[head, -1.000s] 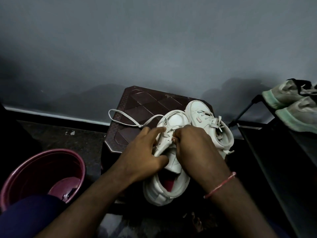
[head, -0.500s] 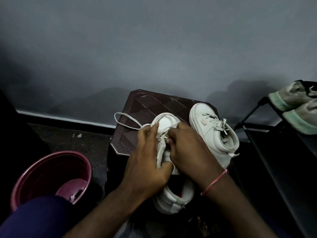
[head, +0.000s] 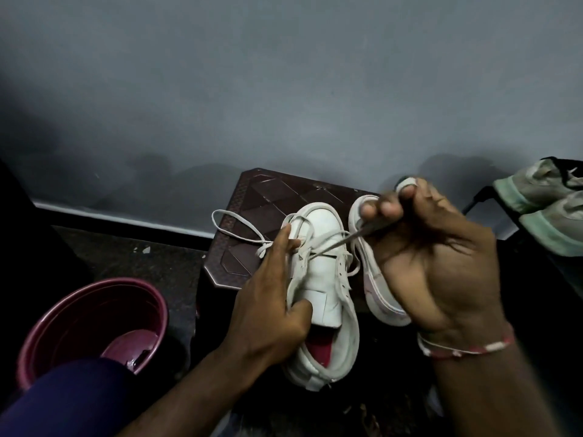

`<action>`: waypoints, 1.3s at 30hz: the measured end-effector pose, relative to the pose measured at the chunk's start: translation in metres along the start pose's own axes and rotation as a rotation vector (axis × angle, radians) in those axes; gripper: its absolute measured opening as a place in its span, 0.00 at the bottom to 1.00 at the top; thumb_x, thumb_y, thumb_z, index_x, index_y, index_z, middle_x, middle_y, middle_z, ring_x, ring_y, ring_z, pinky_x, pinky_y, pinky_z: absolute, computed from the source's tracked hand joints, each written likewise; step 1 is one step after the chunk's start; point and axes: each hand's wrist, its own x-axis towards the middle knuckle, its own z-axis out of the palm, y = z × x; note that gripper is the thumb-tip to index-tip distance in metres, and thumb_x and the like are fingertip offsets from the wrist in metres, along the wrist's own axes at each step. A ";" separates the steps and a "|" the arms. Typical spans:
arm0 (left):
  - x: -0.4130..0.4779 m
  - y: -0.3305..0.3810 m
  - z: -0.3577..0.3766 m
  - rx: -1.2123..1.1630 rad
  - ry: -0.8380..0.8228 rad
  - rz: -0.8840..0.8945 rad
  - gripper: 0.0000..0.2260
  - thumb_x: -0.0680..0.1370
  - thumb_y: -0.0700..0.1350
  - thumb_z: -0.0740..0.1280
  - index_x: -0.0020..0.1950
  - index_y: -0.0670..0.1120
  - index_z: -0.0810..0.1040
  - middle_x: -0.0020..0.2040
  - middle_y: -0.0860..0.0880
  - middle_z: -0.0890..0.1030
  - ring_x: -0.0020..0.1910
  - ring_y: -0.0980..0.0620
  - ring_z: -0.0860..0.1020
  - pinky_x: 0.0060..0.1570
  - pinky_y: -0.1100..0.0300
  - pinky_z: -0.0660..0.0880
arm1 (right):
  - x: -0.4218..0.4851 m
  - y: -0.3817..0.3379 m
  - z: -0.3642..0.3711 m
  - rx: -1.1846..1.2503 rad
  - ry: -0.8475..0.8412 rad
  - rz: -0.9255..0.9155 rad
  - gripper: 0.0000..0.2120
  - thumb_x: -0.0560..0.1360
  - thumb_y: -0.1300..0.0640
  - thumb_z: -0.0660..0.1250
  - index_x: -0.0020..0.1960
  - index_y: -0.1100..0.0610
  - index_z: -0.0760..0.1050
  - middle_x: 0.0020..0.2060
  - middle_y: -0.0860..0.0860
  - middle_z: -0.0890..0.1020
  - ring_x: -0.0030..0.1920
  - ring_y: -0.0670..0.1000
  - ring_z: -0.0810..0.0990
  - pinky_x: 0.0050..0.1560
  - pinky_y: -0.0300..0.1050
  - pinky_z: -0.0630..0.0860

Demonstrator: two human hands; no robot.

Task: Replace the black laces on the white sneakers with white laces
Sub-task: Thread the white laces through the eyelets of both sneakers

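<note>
Head view: the sneaker [head: 321, 279] being laced lies in the lower centre, its toe on a brown stool [head: 268, 190] and its heel toward the bottom edge. The left hand [head: 271, 313] grips it, thumb pressed on the tongue and fingers curled along its left side. The right hand [head: 435, 263], with a bracelet [head: 467, 348] on its wrist, is raised at centre right, its fingers curled and pinching the white lace [head: 334, 246]. The lace runs taut from that hand down to the eyelets, and a slack loop trails left over the stool. A second sneaker [head: 378, 291] lies just right of the first, partly behind the right hand. A maroon bucket [head: 91, 310] stands at lower left. Greenish shoes [head: 542, 197] sit at the upper right edge.
</note>
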 end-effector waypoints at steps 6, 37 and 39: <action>-0.003 0.000 0.002 0.065 0.023 0.013 0.39 0.64 0.45 0.62 0.77 0.53 0.60 0.70 0.58 0.70 0.66 0.58 0.70 0.61 0.63 0.69 | 0.002 0.040 -0.031 -1.733 -0.106 -0.099 0.06 0.76 0.58 0.69 0.49 0.54 0.85 0.39 0.48 0.82 0.41 0.49 0.81 0.46 0.44 0.76; -0.002 -0.002 0.006 0.115 0.052 0.003 0.37 0.65 0.50 0.58 0.76 0.52 0.61 0.72 0.58 0.67 0.68 0.60 0.66 0.62 0.70 0.62 | 0.006 0.038 -0.027 -1.232 -0.227 0.051 0.12 0.78 0.48 0.59 0.39 0.53 0.71 0.31 0.44 0.69 0.30 0.44 0.68 0.32 0.41 0.67; -0.001 -0.001 0.007 0.130 0.051 -0.007 0.37 0.66 0.48 0.60 0.77 0.53 0.60 0.71 0.59 0.67 0.67 0.59 0.67 0.61 0.65 0.65 | 0.006 0.029 -0.023 -0.509 -0.017 0.175 0.13 0.77 0.48 0.60 0.45 0.58 0.75 0.28 0.48 0.70 0.24 0.44 0.62 0.23 0.36 0.62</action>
